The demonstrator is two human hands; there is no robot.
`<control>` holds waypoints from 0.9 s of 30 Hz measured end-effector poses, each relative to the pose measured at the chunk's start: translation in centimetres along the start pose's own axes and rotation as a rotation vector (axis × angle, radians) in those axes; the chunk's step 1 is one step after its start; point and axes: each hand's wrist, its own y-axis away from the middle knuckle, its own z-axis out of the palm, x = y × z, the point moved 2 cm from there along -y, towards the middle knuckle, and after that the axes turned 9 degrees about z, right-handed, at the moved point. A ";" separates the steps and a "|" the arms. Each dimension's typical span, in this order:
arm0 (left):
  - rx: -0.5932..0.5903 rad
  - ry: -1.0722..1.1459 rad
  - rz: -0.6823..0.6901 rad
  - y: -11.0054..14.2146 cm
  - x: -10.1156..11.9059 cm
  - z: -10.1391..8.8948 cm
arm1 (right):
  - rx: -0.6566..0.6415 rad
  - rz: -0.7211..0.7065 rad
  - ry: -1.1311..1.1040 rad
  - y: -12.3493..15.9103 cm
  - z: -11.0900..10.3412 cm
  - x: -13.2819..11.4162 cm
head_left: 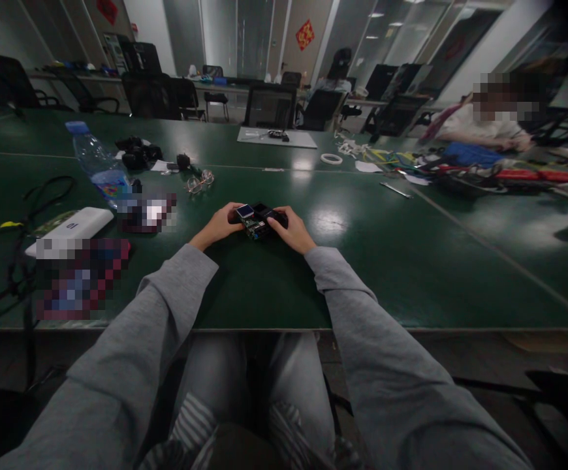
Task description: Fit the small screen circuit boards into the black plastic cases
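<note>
Both my hands rest on the dark green table [362,274], closed around a small electronic device [257,220]. The device has a green circuit board, a small bluish screen at its left end and a black casing at its right. My left hand [219,225] grips the screen end with curled fingers. The black end is held by my right hand [291,230], fingers wrapped over it. Grey sleeves cover both arms.
A water bottle [98,163], a white power bank [76,228], black cables [44,189], glasses [200,181] and black gear [137,153] lie at the left. A tape roll [331,158] and a grey mat [277,138] are farther back. Another person [489,127] sits at the far right among cables.
</note>
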 end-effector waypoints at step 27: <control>-0.050 0.000 0.045 -0.1 -1.0 -0.2 | 0.014 -0.007 0.040 -0.1 0.0 0.4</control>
